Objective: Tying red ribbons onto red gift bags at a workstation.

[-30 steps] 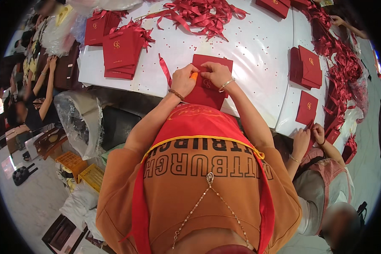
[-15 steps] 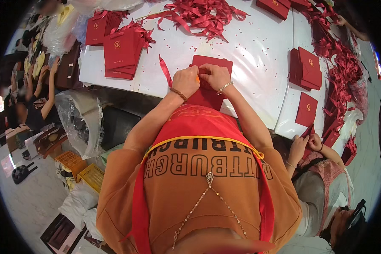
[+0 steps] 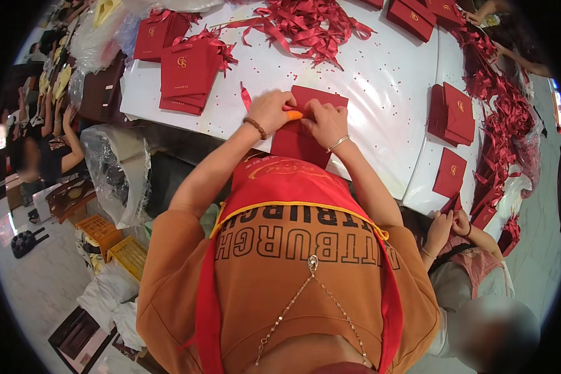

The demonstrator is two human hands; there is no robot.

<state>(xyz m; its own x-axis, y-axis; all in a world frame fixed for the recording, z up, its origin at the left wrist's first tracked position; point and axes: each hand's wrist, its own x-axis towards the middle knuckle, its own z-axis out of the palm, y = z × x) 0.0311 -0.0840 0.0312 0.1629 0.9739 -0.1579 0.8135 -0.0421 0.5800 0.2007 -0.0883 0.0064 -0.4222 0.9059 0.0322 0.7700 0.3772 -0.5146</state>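
A flat red paper bag (image 3: 299, 144) lies at the table's near edge, with its far part showing beyond my hands. My left hand (image 3: 270, 114) is closed in a pinch over the bag's left side, an orange finger cover (image 3: 294, 115) on one digit. A red satin ribbon (image 3: 245, 97) sticks out past that hand and appears to run into its grip. Close beside it, my right hand (image 3: 327, 126) is curled over the bag with its fingertips pressed together. Whatever those fingertips hold is hidden.
Stacked red bags (image 3: 187, 75) stand at the far left, near a heap of red ribbons (image 3: 311, 28). More bags (image 3: 452, 115) and a long ribbon pile (image 3: 505, 118) lie at right. Small red paper dots are scattered over the white table (image 3: 380, 124). A co-worker's hands (image 3: 449, 227) work at right.
My hands have shifted slightly apart, and the orange finger cover shows more. Less of the ribbon tail sticks out by my left hand. The view has moved a little.
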